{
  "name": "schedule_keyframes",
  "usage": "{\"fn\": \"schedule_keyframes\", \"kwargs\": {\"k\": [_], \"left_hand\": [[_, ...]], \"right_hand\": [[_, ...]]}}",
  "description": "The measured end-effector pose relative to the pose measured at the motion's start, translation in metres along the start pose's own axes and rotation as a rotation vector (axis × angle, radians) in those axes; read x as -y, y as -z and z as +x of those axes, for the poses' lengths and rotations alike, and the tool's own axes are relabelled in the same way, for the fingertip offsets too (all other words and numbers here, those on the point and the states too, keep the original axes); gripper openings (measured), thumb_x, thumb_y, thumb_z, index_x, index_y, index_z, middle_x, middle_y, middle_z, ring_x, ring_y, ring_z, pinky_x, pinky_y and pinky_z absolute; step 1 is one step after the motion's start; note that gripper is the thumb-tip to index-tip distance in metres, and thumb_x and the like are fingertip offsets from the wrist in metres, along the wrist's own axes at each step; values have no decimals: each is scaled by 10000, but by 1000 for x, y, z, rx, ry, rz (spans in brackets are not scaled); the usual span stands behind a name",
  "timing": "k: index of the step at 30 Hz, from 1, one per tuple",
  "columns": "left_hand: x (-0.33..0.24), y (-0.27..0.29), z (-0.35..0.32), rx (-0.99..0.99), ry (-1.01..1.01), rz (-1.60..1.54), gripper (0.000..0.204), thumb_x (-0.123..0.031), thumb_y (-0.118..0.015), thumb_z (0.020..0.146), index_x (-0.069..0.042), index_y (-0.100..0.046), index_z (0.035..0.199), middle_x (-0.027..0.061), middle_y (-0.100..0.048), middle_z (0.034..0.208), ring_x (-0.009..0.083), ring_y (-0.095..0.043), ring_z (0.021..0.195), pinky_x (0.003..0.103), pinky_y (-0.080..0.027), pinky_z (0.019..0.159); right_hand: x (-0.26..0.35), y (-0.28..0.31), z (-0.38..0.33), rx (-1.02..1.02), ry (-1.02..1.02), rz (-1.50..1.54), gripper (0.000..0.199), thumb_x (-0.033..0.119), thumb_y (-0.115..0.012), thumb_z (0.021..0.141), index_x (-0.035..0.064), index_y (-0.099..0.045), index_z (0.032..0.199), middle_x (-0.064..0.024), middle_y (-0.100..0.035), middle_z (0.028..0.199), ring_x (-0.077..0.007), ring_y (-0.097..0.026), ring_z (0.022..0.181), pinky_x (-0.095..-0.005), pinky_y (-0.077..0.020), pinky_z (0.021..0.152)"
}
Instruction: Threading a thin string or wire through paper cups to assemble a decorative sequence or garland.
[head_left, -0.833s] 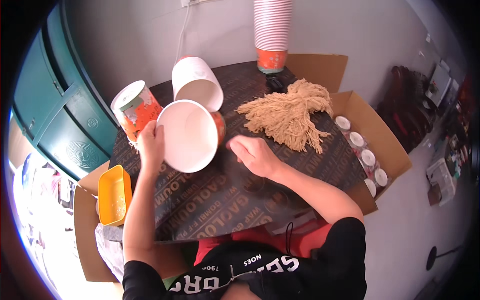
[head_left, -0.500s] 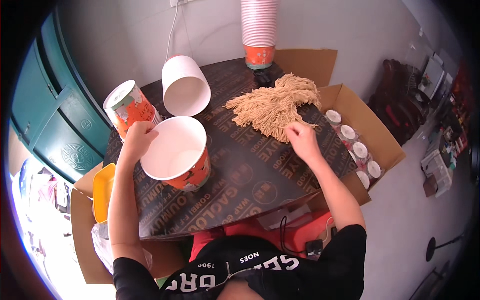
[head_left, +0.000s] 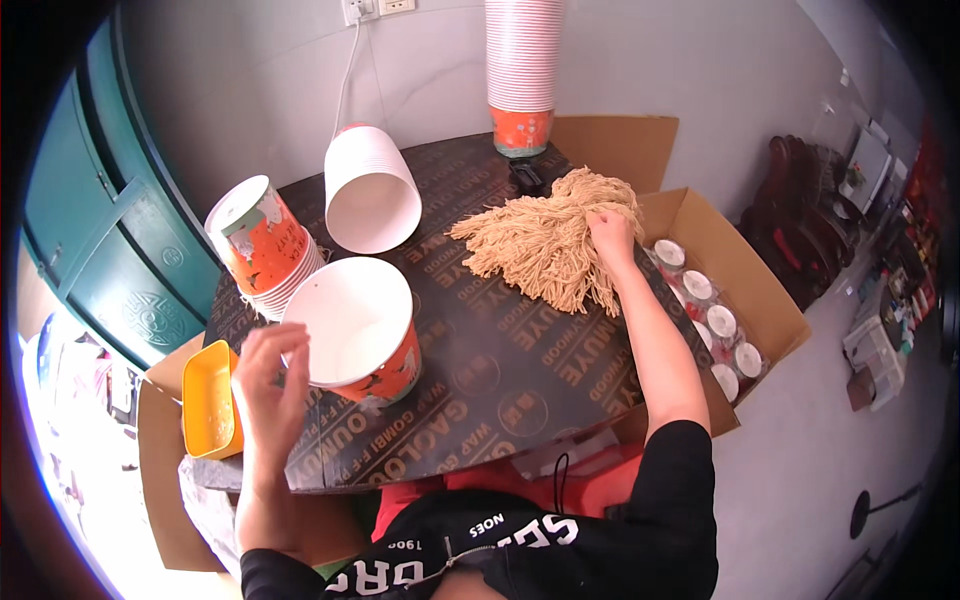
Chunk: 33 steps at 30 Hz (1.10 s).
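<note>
A large orange-and-white paper bucket stands upright in front of me, its white inside facing up. My left hand is raised beside its near left rim, fingers loosely bent and thumb apart, with nothing visible in it. My right hand is closed on the right part of a bundle of tan yarn strands, which lies spread on the dark table. Behind the bucket, a tilted stack of orange paper buckets leans on the left. Next to it, a stack of white-sided buckets lies with its opening toward me.
A tall stack of paper buckets stands at the far edge of the printed table. A yellow plastic tub sits by the left edge. On the right, a cardboard box holds several white-lidded jars.
My left hand has come off the far left of the bucket's rim and moved toward me. My right hand has moved up from the yarn's lower edge onto its right part.
</note>
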<state>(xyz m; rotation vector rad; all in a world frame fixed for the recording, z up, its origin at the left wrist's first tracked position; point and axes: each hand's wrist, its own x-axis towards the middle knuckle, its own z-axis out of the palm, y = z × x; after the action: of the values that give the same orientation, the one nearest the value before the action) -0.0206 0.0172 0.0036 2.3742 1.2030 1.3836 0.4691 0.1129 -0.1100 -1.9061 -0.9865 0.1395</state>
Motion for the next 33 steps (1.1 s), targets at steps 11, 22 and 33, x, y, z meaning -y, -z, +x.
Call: {"fn": "schedule_keyframes", "kwargs": {"k": [11,22,33], "left_hand": [[-21,2,-33,-17,-21,-31,106,74,-616,794,16,-648,877,157,-681,979,294,-619,892,363,-479,821],[-45,-12,-58,57,-165,-211,159,79,-618,814,26,-659,958,186,-676,1026,304,-677,844,356,-543,727],[-36,-54,-76,204,94,-549,439,66,-633,868,9,-545,1295,192,-604,1293,102,-590,664,253,-499,633]], "right_hand": [[2,9,-16,-23,5,494,111,70,-632,844,5,-673,764,4,-580,643,-96,-512,620,-290,-408,573],[98,37,-197,666,-88,1206,102,127,-603,968,38,-622,921,-13,-596,795,-109,-570,715,-250,-462,668],[138,34,-280,1086,-214,1308,145,152,-568,991,14,-593,958,-91,-639,758,-110,-530,555,-213,-406,494]]}}
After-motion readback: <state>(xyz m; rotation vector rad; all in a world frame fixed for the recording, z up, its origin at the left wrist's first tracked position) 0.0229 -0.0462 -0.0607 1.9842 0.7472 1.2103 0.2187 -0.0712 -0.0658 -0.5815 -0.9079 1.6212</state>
